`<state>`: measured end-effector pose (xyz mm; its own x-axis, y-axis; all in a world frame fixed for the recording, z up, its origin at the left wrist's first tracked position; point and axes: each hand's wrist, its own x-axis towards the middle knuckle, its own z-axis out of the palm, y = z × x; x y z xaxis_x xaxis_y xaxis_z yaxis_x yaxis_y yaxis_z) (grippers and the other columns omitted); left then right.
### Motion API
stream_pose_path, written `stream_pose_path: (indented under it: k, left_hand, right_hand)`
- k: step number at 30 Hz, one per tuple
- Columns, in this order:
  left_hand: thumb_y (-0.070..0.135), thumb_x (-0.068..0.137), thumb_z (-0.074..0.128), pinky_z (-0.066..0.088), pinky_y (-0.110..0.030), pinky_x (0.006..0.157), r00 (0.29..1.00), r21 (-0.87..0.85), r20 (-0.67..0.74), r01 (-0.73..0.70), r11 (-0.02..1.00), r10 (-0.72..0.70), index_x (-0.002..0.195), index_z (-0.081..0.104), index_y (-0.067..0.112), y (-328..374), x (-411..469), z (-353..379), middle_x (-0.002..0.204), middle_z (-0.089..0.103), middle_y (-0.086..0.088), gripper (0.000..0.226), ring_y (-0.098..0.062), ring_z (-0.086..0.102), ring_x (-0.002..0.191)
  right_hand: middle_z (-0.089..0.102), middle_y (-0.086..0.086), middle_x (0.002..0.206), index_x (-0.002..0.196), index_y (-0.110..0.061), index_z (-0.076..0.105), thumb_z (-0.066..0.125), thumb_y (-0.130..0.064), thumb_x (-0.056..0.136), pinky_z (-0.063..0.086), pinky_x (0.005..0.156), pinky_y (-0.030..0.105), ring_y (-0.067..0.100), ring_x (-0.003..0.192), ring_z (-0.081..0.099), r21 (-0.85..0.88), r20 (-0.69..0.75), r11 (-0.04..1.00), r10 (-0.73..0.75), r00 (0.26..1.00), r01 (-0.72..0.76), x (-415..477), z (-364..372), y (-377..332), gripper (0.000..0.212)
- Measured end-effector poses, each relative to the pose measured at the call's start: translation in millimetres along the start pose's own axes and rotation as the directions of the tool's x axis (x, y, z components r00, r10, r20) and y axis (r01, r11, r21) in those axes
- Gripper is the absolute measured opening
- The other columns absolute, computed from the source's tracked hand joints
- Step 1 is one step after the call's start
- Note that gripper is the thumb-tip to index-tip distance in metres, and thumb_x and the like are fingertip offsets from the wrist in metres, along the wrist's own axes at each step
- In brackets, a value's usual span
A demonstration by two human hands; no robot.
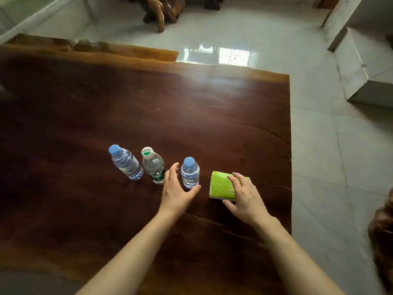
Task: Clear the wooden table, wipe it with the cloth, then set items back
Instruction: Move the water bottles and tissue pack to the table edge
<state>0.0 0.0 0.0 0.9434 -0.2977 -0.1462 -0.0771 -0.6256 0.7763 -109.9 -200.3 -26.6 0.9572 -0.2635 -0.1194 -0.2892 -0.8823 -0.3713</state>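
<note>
Three small water bottles stand in a row on the dark wooden table (148, 103): a blue-capped bottle (126, 162) at the left, a white-and-green-capped bottle (153, 166) in the middle, and a second blue-capped bottle (190, 173) at the right. My left hand (176, 190) is open, curved around the near left side of the right bottle, its thumb touching the base. A green tissue pack (222, 185) lies to the right of it. My right hand (244, 196) rests on the pack with fingers over its top and thumb at its near edge. No cloth is visible.
The table's right edge (290, 145) drops to a pale tiled floor (319, 156). A wooden bench (127, 50) stands behind the far edge. Carved root furniture (161, 11) stands farther back, and a white cabinet (365, 67) is at the right.
</note>
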Motion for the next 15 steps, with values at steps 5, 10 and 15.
stream_pose_path:
  k: [5, 10, 15]
  left_hand:
    - [0.026, 0.067, 0.09, 0.039, -0.044, 0.113, 1.0, -0.114, -0.017, 0.021, 0.993, -0.023, 0.147, 0.039, 0.016, -4.9, 13.5, 17.9, 0.144, 0.051, -0.002, 0.096, -0.02, 0.049, 0.134]
    - [0.025, 0.067, 0.091, 0.039, -0.042, 0.113, 0.995, -0.09, -0.097, -0.004, 0.996, -0.005, 0.144, 0.042, 0.011, -10.1, 21.7, 32.0, 0.143, 0.053, -0.006, 0.093, -0.021, 0.05, 0.134]
    - [0.025, 0.066, 0.092, 0.037, -0.024, 0.11, 0.991, -0.083, -0.131, -0.026, 0.996, 0.015, 0.14, 0.048, 0.008, -10.4, 33.6, 40.0, 0.137, 0.058, -0.007, 0.087, -0.019, 0.054, 0.128]
  right_hand:
    - [0.015, 0.01, 0.165, 0.158, -0.017, 0.013, 0.071, -0.055, 0.079, 0.016, 0.123, 0.042, 0.028, 0.152, 0.014, -0.117, 0.202, 0.993, 0.011, 0.979, 0.013, 27.7, 20.2, 27.2, 0.105]
    - [0.009, 0.007, 0.167, 0.159, -0.018, 0.003, 0.074, -0.057, 0.076, 0.009, 0.124, 0.045, 0.026, 0.154, 0.007, -0.188, 0.283, 0.982, 0.026, 0.959, 0.029, 48.4, 37.5, 45.3, 0.116]
    - [0.027, 0.003, 0.16, 0.159, -0.021, 0.009, 0.073, -0.062, 0.072, 0.007, 0.122, 0.054, 0.026, 0.148, 0.024, -0.177, 0.294, 0.983, 0.013, 0.956, 0.041, 58.0, 47.3, 54.2, 0.115]
